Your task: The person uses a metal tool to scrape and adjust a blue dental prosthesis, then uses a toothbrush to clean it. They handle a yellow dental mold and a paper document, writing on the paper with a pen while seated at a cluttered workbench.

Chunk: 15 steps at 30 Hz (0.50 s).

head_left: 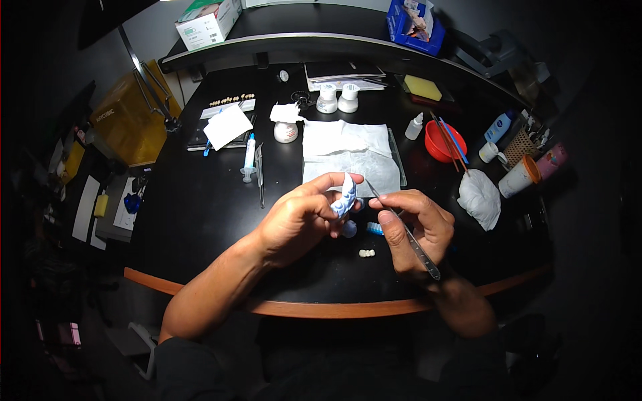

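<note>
Your left hand (294, 217) pinches a curved, pale blue dental mould (344, 198) above the near middle of the tabletop (200, 230), its fingers grasping the piece so that the row of tooth shapes shows. In your right hand (428, 224), the fingers grasp a slim metal instrument (420, 252), its thin tip pointing up and away from you, close to your left index fingertip; you cannot tell from this view whether the two touch. Below your hands, a small white tooth-shaped piece (366, 253) lies on the tabletop, with a blue-bristled brush (375, 228) just beyond it, partly hidden by your right hand. Farther off, a creased white sheet (351, 144) lies flat, left of a red bowl (438, 148).
</note>
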Tool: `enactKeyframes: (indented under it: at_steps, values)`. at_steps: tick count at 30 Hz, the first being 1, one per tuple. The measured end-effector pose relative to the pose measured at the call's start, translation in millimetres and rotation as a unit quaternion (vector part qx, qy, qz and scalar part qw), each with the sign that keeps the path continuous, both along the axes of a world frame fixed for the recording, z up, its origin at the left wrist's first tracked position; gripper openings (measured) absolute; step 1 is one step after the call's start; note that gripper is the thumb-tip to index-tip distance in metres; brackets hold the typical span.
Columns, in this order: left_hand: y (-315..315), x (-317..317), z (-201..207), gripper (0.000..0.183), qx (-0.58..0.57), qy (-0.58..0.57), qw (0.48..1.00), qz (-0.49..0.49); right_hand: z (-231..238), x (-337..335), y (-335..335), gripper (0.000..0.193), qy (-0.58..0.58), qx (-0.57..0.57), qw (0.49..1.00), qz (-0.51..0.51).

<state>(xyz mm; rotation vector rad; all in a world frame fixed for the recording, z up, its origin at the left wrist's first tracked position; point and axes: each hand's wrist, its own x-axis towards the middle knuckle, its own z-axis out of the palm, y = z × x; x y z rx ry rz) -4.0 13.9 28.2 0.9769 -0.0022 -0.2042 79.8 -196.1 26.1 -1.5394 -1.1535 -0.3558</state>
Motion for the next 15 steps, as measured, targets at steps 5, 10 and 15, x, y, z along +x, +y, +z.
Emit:
enactKeyframes:
  at_steps: [5,10,15]
  values:
    - [-0.7,-0.2,11.0,0.072,0.0,-0.024,0.999,-0.024,6.6,-0.7,0.0,0.021,-0.02,0.006,1.0,0.02]
    - [2.9,2.2,6.9,0.075,0.032,-0.05,0.998,-0.003,9.7,7.3,0.1,0.025,-0.113,0.032,0.993,0.016]
    - [1.6,4.0,5.3,0.074,0.047,-0.064,0.997,0.006,9.8,1.6,0.2,0.024,-0.036,0.045,0.998,0.029]
